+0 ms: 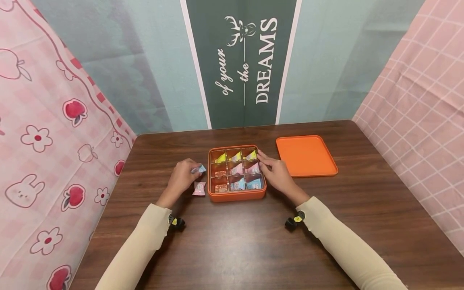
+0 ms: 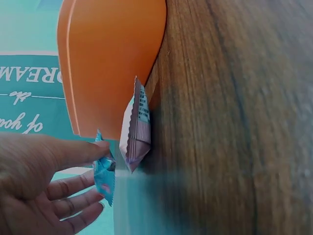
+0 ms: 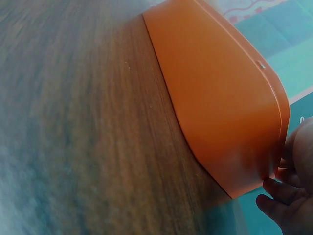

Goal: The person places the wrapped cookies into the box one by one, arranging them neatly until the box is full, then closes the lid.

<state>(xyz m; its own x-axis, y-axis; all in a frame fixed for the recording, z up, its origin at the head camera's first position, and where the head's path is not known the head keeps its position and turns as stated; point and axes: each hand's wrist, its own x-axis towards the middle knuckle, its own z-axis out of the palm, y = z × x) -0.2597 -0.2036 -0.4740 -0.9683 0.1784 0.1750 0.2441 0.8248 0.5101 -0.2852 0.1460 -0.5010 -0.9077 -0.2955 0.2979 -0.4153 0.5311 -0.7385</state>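
Observation:
My left hand [image 1: 183, 174] pinches a blue-wrapped candy [image 2: 104, 177] between thumb and finger, just left of the orange box [image 1: 237, 197]. Near that hand a pink-wrapped candy [image 1: 199, 188] lies on the table, beside the box wall. The box is divided into compartments. Yellow-wrapped candies [image 1: 235, 156] fill the far row, pink ones [image 1: 237, 169] the middle and right of the centre row, blue ones [image 1: 237, 185] the middle and right of the near row. No candy shows in the left compartments of those two rows. My right hand [image 1: 275, 173] touches the box's right side with its fingers.
An orange lid [image 1: 306, 156] lies flat on the wooden table [image 1: 232, 241], right of the box. Patterned cloths hang along the left and right, and a green and blue cloth [image 1: 243, 112] hangs behind the far edge.

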